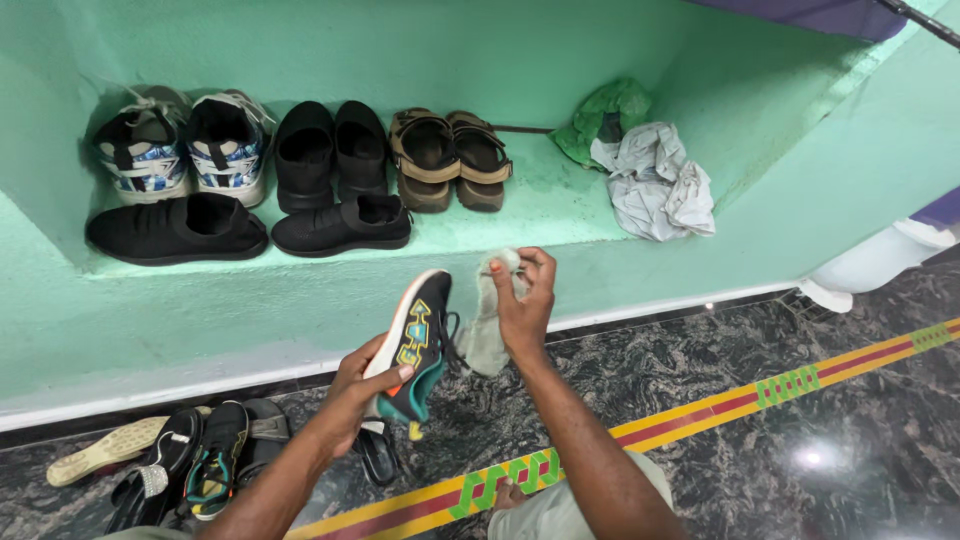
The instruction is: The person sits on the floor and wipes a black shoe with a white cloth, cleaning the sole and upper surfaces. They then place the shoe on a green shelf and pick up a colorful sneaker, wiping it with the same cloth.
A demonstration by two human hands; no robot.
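Observation:
My left hand [358,388] grips a black sneaker [412,340] with orange, yellow and teal markings, held sole-side toward me and tilted upright. My right hand [522,300] pinches a pale grey-green cloth [486,330] that hangs down right beside the sneaker's side. Both hands are in front of a mint-green shelf ledge [560,215]. On the shelf stand patterned white-and-blue sneakers [185,145], black shoes [330,150], brown sandals [450,158], and two black knit shoes [250,228] lying sideways in front.
A crumpled white cloth [655,185] and a green cloth [605,115] lie at the shelf's right end. On the dark marble floor at lower left sits a pile of sandals and a matching sneaker [190,460]. A yellow-red floor stripe [740,400] runs diagonally.

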